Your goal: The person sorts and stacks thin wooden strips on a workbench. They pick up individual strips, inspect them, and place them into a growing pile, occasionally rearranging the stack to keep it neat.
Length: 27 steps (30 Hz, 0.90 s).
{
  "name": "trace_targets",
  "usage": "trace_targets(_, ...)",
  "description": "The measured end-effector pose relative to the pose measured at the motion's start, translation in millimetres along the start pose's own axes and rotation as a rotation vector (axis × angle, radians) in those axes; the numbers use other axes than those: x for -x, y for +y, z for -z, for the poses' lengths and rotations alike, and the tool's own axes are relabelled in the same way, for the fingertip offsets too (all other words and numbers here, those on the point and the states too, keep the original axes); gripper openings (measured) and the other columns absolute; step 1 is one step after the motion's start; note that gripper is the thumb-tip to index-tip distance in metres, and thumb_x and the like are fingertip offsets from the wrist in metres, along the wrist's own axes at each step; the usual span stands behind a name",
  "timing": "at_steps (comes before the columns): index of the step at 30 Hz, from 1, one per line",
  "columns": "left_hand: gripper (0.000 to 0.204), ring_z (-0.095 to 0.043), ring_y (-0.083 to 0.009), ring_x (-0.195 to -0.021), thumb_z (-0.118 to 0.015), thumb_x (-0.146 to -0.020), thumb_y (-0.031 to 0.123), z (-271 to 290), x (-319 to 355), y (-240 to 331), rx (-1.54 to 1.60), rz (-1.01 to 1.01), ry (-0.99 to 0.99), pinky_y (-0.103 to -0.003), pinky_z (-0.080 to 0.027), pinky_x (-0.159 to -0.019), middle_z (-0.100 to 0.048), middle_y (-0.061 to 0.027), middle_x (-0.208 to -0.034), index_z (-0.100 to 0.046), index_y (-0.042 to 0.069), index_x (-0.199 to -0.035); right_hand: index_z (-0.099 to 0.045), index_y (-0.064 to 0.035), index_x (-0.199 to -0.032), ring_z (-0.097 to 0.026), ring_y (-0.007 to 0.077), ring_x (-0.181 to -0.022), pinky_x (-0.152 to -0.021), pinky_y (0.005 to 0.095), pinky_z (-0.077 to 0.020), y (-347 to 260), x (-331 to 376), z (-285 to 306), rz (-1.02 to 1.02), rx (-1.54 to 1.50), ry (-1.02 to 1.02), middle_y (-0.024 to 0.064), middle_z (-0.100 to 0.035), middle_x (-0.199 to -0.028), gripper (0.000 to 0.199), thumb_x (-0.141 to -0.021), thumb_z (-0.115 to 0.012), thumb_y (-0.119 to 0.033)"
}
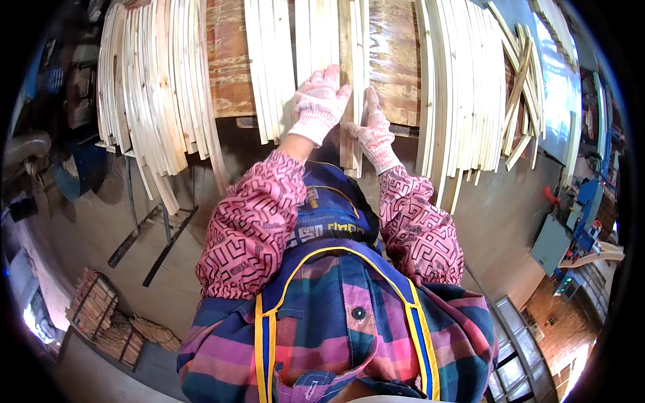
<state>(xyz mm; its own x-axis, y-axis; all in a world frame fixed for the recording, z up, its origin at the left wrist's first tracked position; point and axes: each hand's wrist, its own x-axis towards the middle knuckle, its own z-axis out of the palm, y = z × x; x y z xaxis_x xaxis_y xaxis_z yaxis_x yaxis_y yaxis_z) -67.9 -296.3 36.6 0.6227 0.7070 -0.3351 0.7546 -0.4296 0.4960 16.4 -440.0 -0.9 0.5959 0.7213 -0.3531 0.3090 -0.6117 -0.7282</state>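
My left hand (319, 104), in a pale pink-and-white knit glove, lies over the middle group of light wood strips (317, 33). Its fingers stretch away from me, and the thumb points to the right. My right hand (373, 131), gloved the same way, rests at the right edge of a narrow pair of wood strips (352, 54). Its fingers extend forward along that edge, with the thumb over the strips' near part. Both hands look open. Where the fingertips meet the wood is partly hidden.
More strips (151, 87) lie side by side at left, others (463, 87) at right, with crossed strips (521, 87) beyond. A plywood surface (228, 60) shows between groups. A metal stand (154, 242) and bundled wood (101, 312) are lower left; blue-green machinery (554, 242) stands right.
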Motion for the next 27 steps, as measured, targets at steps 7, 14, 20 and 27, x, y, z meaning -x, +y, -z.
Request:
trace_targets(7,0.065,-0.048,-0.0335,-0.131,-0.064,-0.088,0.042,-5,-20,-10,-0.199,-0.147,-0.035,-0.045,-0.042,-0.106,-0.051,-0.0145,-0.140,-0.047,0.016,-0.144,-0.025,-0.0160,-0.157,-0.042,0.0299,-0.140,-0.114,0.0346,-0.0355,17,1,43,-0.165,0.040,0.012,0.0159,-0.041,-0.154,0.102,-0.072,-0.080,-0.009)
trace_targets(14,0.090,-0.019,-0.0426,-0.147,-0.062,-0.086,0.052,-25,-18,19,-0.607,-0.090,0.036,-0.052,-0.013,-0.120,-0.024,-0.0220,-0.159,-0.029,0.002,-0.153,-0.032,-0.0218,-0.152,-0.056,0.0346,-0.121,-0.100,0.0435,-0.0466,29,15,72,-0.287,0.434,0.049,0.0171,-0.056,-0.133,0.083,-0.077,-0.069,-0.023)
trace_targets(20,0.084,-0.016,-0.0441,-0.149,-0.059,-0.087,0.029,-63,-30,41,-0.775,-0.066,0.052,-0.049,-0.007,-0.123,-0.020,-0.0293,-0.159,-0.020,-0.003,-0.154,-0.040,-0.0124,-0.144,-0.059,0.0328,-0.118,-0.101,0.0409,-0.0477,31,19,63,-0.324,0.362,0.094,0.0174,-0.058,-0.129,0.076,-0.075,-0.070,-0.028)
trace_targets(27,0.059,-0.066,-0.0267,-0.094,-0.062,-0.078,-0.002,29,-3,40,1.632,0.113,-0.273,-0.039,-0.060,-0.086,-0.061,-0.0166,-0.110,-0.047,-0.003,-0.135,-0.048,-0.0055,-0.133,-0.056,0.0298,-0.123,-0.103,0.0390,-0.0469,44,15,59,-0.267,0.392,-0.070,0.0169,-0.058,-0.129,0.070,-0.076,-0.072,-0.038)
